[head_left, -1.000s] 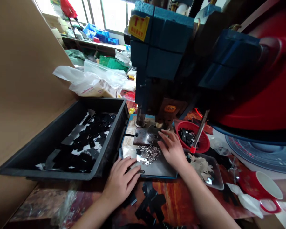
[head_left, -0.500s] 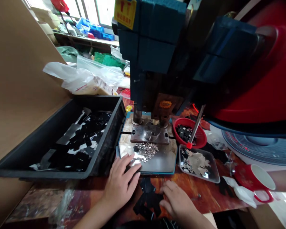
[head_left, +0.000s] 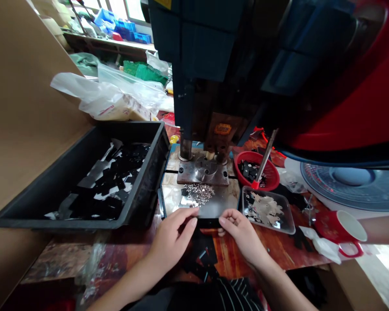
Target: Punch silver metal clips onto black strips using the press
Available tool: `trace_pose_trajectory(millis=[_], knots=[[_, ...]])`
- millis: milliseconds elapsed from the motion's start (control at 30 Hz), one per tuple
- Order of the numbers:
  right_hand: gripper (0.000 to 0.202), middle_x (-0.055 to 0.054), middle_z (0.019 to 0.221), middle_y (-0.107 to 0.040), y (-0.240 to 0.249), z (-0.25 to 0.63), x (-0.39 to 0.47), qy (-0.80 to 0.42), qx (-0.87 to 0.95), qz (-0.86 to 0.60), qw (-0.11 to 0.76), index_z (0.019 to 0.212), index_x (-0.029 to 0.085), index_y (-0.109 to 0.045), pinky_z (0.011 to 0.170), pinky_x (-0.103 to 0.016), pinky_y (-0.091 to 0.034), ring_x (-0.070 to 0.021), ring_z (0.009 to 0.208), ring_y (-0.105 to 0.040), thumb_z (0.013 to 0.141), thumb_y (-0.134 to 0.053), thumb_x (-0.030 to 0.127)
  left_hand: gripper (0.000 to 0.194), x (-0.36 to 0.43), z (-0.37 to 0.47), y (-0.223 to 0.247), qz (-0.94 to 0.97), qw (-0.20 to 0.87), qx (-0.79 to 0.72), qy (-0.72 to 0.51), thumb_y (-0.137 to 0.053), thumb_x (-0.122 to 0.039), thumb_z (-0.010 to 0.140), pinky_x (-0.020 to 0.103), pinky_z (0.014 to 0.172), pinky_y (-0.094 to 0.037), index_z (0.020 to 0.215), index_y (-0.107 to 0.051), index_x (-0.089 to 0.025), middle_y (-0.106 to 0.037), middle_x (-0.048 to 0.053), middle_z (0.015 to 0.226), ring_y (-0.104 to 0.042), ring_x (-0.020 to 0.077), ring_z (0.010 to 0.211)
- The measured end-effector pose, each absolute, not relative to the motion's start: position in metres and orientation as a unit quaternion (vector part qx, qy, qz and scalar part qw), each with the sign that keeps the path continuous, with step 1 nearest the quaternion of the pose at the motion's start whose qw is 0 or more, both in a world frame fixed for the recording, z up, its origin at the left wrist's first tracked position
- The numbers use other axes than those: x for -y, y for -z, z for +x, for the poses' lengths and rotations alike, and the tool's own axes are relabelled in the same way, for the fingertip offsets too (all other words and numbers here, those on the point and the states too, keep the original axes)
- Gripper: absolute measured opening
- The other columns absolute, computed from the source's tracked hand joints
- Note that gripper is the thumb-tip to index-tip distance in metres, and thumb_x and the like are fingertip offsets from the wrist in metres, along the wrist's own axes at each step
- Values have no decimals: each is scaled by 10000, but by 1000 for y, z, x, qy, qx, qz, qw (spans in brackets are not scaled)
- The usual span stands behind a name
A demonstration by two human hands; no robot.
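Where the blue press [head_left: 201, 56] towers over the middle of the worktop [head_left: 233, 259], a deep black tray [head_left: 151, 181] holding loose dark and pale flat pieces sits to its left, while a smaller clear container [head_left: 288, 216] of flat metal pieces and a red bowl [head_left: 274, 180] stand to its right. Below the press head, a base plate [head_left: 220, 203] carries a die block [head_left: 220, 175] with a round top on its far half. At the plate's near edge are the person's hands: the left hand [head_left: 171, 237] and right hand [head_left: 241, 233] each appear to pinch, thumb against fingers, one end of a dark strip [head_left: 209, 223]. That strip lies between the two grips, its long axis running left to right; the die block sits straight beyond it on the far side, neither hand clearly nearer. A heap of tiny shiny metal bits [head_left: 202, 193] lies between strip and block. As for writing, an orange label [head_left: 222, 129] on the press and a yellow sticker [head_left: 164, 3], cut off at the top, are both unreadable.
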State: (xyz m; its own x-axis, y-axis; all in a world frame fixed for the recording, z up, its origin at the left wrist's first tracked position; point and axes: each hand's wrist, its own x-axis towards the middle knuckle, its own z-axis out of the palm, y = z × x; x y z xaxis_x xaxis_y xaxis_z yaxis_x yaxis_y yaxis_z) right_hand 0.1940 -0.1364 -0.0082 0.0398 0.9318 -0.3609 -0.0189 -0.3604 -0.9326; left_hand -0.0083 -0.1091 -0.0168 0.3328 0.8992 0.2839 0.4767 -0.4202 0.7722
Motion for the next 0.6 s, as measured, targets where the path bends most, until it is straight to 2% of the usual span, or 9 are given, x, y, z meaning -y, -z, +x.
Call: trace_pose_trajectory(millis=[167,267,367,467,600], knots=[[390,26,599,-561,9,191,130,-567,377,-582,445,713,192,-517,619,-278,-453,-138,569,-555,666,-709,528,285,65,2,-3,811,127,-453,-348,-503,-283,880,420,963,-428,1140,-595,-208,-610,81,1164,-547,228,1095],[376,27,608,-550,12,191,132,-557,390,-578,451,720,191,-519,618,-275,-447,-133,573,-544,687,-698,520,441,37,13,-12,826,45,-472,-305,-553,-393,845,492,1030,-344,1241,-527,-200,-498,113,1335,-431,295,1239],[375,26,614,-546,15,193,133,-551,392,-581,453,722,191,-514,623,-278,-447,-137,580,-545,696,-690,520,550,18,22,-12,826,3,-485,-287,-582,-455,814,529,1066,-276,1283,-488,-183,-421,137,1405,-331,331,1318],[392,20,605,-548,16,195,134,-544,389,-587,457,718,195,-517,619,-288,-453,-150,576,-553,682,-688,546,525,10,26,-10,829,-13,-485,-277,-587,-472,806,548,1071,-258,1250,-523,-199,-409,127,1416,-310,341,1330],[402,14,602,-557,15,198,133,-537,388,-590,461,703,198,-524,613,-292,-456,-159,577,-561,669,-689,564,383,15,20,-11,837,-20,-467,-284,-573,-431,826,565,1060,-273,1150,-599,-228,-449,106,1385,-330,338,1319]])
